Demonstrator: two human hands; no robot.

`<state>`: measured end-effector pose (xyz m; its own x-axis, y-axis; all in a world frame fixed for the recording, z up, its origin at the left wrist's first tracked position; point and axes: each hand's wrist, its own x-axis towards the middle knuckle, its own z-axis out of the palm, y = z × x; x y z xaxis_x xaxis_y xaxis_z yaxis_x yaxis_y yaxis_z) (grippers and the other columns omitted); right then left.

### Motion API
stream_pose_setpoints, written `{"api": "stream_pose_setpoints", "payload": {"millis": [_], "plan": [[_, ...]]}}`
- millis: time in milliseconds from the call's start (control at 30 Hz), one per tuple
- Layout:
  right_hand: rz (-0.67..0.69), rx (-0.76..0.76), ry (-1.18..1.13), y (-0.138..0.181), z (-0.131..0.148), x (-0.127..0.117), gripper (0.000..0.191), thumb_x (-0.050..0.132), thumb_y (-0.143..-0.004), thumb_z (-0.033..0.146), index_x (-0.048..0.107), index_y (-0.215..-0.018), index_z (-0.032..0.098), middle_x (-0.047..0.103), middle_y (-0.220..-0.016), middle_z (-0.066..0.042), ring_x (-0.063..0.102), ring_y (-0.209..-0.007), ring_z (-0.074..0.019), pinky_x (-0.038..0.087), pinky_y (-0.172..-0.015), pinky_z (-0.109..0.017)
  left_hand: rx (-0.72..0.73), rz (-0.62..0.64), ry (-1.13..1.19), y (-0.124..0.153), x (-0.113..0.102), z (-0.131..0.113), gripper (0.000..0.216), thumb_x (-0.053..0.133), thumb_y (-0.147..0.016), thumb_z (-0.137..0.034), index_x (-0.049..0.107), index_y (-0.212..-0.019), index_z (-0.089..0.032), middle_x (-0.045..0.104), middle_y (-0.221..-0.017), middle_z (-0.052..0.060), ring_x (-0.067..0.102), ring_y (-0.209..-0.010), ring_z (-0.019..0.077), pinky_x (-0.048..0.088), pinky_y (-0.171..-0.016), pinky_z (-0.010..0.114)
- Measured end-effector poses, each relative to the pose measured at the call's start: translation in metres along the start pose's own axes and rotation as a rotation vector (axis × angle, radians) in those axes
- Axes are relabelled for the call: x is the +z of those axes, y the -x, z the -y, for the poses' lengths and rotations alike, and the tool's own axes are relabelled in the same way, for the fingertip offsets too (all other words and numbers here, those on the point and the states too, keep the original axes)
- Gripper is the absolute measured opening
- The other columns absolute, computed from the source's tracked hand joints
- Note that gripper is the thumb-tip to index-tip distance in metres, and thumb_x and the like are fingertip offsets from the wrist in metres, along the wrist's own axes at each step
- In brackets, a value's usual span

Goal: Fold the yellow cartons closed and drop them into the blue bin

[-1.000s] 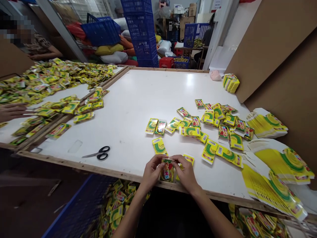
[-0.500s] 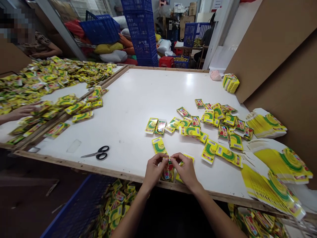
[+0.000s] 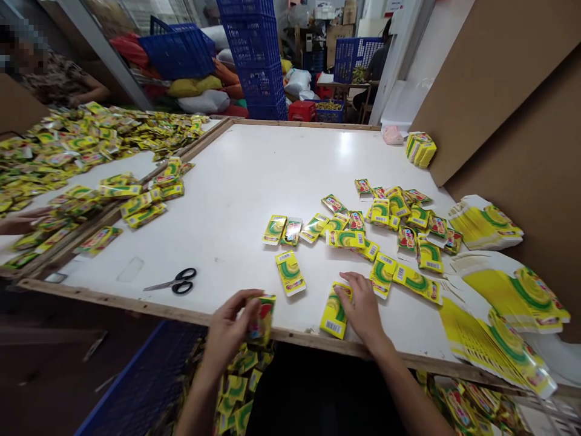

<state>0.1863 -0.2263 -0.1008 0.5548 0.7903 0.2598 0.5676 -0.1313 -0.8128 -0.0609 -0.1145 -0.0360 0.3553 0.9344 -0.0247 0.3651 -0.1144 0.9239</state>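
Observation:
My left hand (image 3: pixel 230 330) pinches a small green, yellow and red printed carton (image 3: pixel 262 321) at the table's front edge, above a crate of similar cartons (image 3: pixel 236 387). My right hand (image 3: pixel 363 306) is open, with its thumb and fingertips over the upper right part of a yellow carton (image 3: pixel 333 318) lying flat on the table. Between the hands and a little farther away lies another yellow carton (image 3: pixel 290 272) with an end flap out. More loose cartons (image 3: pixel 345 238) are scattered beyond my right hand.
Black-handled scissors (image 3: pixel 175 283) lie on the left of the white table (image 3: pixel 245 175). Fanned stacks of flat yellow cartons (image 3: pixel 503 287) sit at the right, beside leaning cardboard (image 3: pixel 490 85). Across a wooden divider (image 3: pixel 149 180), a co-worker's hand (image 3: pixel 22 222) is among heaped cartons (image 3: pixel 68 142).
My hands have parted. The left has carried the printed carton leftward to the table edge; the right has moved slightly right, over the yellow carton. The co-worker's hand has shifted left.

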Motion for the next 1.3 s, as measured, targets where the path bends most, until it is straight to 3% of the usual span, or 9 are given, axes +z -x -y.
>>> {"api": "stream_pose_setpoints", "payload": {"millis": [100, 167, 367, 500, 700, 867, 1000, 1133, 1300], "plan": [[0.038, 0.056, 0.097, -0.006, -0.016, -0.010, 0.023, 0.065, -0.077, 0.033, 0.067, -0.097, 0.022, 0.064, -0.098, -0.010, 0.056, -0.095, -0.0293, 0.042, -0.088, -0.046, 0.115, -0.169, -0.295, 0.009, -0.045, -0.009, 0.035, 0.064, -0.077, -0.045, 0.067, -0.104, -0.023, 0.067, -0.109, 0.006, 0.060, -0.103, 0.0274, 0.048, -0.090, 0.037], [0.100, 0.104, 0.031, -0.010, -0.014, -0.013, 0.019, 0.063, -0.077, 0.032, 0.065, -0.093, 0.022, 0.064, -0.085, -0.006, 0.059, -0.079, -0.0247, 0.046, -0.075, -0.039, 0.180, -0.248, -0.374, 0.017, -0.046, -0.015, 0.035, 0.063, -0.079, -0.042, 0.064, -0.108, -0.024, 0.063, -0.113, 0.006, 0.057, -0.106, 0.0277, 0.043, -0.097, 0.040], [0.120, 0.173, -0.348, -0.020, 0.037, -0.011, 0.020, 0.057, -0.082, 0.034, 0.056, -0.097, 0.021, 0.050, -0.059, 0.006, 0.048, -0.049, -0.0127, 0.039, -0.049, -0.024, 0.225, 0.102, -0.003, 0.028, 0.071, -0.020, 0.051, 0.074, -0.071, -0.028, 0.056, -0.119, -0.023, 0.062, -0.118, 0.009, 0.058, -0.107, 0.0273, 0.046, -0.093, 0.040], [0.061, 0.173, -0.532, -0.009, 0.053, -0.008, 0.024, 0.058, -0.085, 0.037, 0.054, -0.103, 0.021, 0.056, -0.070, 0.003, 0.055, -0.060, -0.0134, 0.046, -0.056, -0.024, 0.189, 0.138, 0.139, 0.016, 0.120, -0.018, 0.017, 0.060, -0.084, -0.026, 0.061, -0.101, -0.021, 0.066, -0.096, 0.007, 0.063, -0.092, 0.0226, 0.049, -0.084, 0.036], [0.076, 0.164, -0.628, 0.014, 0.041, -0.002, 0.019, 0.060, -0.085, 0.035, 0.059, -0.097, 0.021, 0.065, -0.089, -0.005, 0.062, -0.083, -0.0188, 0.052, -0.075, -0.032, 0.206, 0.312, 0.224, 0.007, 0.124, -0.015, 0.035, 0.064, -0.077, -0.018, 0.055, -0.111, -0.021, 0.063, -0.111, 0.007, 0.059, -0.105, 0.0230, 0.046, -0.093, 0.037], [-0.018, 0.081, -0.501, 0.015, 0.038, -0.005, 0.016, 0.057, -0.087, 0.032, 0.062, -0.098, 0.021, 0.064, -0.097, -0.006, 0.060, -0.088, -0.0197, 0.050, -0.079, -0.033, 0.097, 0.269, 0.348, -0.001, 0.130, -0.007, 0.027, 0.062, -0.081, -0.023, 0.055, -0.107, -0.020, 0.065, -0.101, 0.006, 0.061, -0.095, 0.0218, 0.049, -0.084, 0.033], [0.010, 0.131, -0.452, 0.017, 0.020, -0.008, 0.023, 0.060, -0.085, 0.033, 0.060, -0.105, 0.022, 0.063, -0.105, -0.007, 0.060, -0.090, -0.0201, 0.050, -0.079, -0.033, 0.041, 0.473, 0.454, -0.004, 0.125, -0.003, 0.036, 0.066, -0.079, -0.026, 0.056, -0.113, -0.020, 0.066, -0.102, 0.007, 0.063, -0.095, 0.0231, 0.049, -0.083, 0.033], [0.080, 0.214, -0.559, 0.024, 0.002, 0.000, 0.032, 0.060, -0.085, 0.035, 0.054, -0.113, 0.022, 0.066, -0.101, -0.006, 0.064, -0.089, -0.0200, 0.052, -0.079, -0.033, 0.021, 0.374, 0.488, 0.001, 0.122, 0.002, 0.052, 0.065, -0.081, -0.025, 0.040, -0.127, -0.027, 0.062, -0.101, 0.004, 0.064, -0.090, 0.0186, 0.050, -0.079, 0.031], [0.195, 0.179, -0.464, 0.018, 0.002, -0.001, 0.021, 0.055, -0.088, 0.038, 0.065, -0.095, 0.020, 0.068, -0.092, -0.006, 0.064, -0.087, -0.0218, 0.051, -0.078, -0.034, -0.002, 0.453, 0.358, -0.003, 0.120, 0.007, 0.018, 0.063, -0.083, -0.030, 0.059, -0.095, -0.018, 0.062, -0.079, 0.002, 0.061, -0.073, 0.0162, 0.048, -0.067, 0.026]]}}
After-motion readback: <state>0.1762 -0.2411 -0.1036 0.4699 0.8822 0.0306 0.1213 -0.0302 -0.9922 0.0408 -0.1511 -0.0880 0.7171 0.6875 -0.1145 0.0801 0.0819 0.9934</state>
